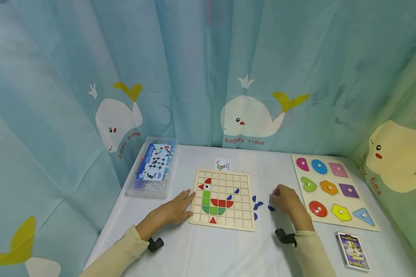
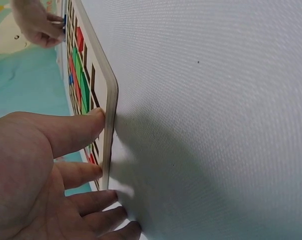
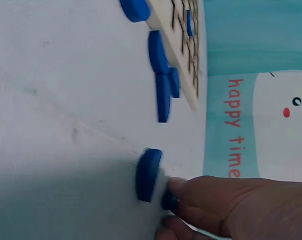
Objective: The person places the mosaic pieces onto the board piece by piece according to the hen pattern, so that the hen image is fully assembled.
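A wooden grid board (image 1: 240,225) lies on the white table, with red, green and blue pieces forming a bird. My left hand (image 1: 175,207) rests at its left edge, thumb and fingers fairly straight and touching the rim (image 2: 110,100). Right of the board, my right hand (image 1: 287,198) pinches a small blue piece (image 3: 169,200) between thumb and fingers, low over the table; the fingers partly hide it. Beside it lies a blue half-round piece (image 3: 148,175). Several more blue pieces (image 1: 255,206) sit along the board's right edge. Two blue pieces (image 1: 237,191) lie on the grid.
Behind the board is a small picture card (image 1: 222,164) showing a bird. A clear plastic box (image 1: 149,192) stands at the back left. On the right are a knobbed shape puzzle (image 1: 327,206) and a card pack (image 1: 353,252). Whale-printed curtains (image 1: 194,77) surround the table.
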Action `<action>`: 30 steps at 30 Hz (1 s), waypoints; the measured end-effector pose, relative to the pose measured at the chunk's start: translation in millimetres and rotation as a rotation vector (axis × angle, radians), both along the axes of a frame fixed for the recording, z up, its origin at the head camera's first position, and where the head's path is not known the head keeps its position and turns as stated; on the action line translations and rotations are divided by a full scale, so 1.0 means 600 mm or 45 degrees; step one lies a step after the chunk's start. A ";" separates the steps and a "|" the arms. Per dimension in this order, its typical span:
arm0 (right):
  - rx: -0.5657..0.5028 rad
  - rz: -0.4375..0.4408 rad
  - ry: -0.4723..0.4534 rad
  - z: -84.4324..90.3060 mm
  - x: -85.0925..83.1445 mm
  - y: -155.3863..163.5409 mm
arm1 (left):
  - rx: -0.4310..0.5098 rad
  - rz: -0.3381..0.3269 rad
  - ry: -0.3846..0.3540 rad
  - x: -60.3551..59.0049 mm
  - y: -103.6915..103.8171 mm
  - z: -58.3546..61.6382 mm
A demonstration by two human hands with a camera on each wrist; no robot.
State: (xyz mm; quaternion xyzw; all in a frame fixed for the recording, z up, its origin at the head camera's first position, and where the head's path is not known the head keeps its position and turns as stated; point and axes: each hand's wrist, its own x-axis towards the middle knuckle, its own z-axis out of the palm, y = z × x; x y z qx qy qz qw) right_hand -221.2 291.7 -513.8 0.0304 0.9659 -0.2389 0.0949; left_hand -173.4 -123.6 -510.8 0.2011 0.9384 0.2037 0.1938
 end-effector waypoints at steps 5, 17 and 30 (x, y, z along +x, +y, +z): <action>-0.007 -0.077 -0.031 0.003 0.000 0.001 | 0.003 0.001 -0.005 -0.001 0.000 0.000; -0.059 0.124 -0.041 0.001 -0.002 0.027 | -0.021 -0.003 0.012 -0.003 0.001 -0.005; -0.098 0.134 0.131 -0.026 0.000 0.015 | -0.003 -0.020 0.017 -0.002 0.000 -0.002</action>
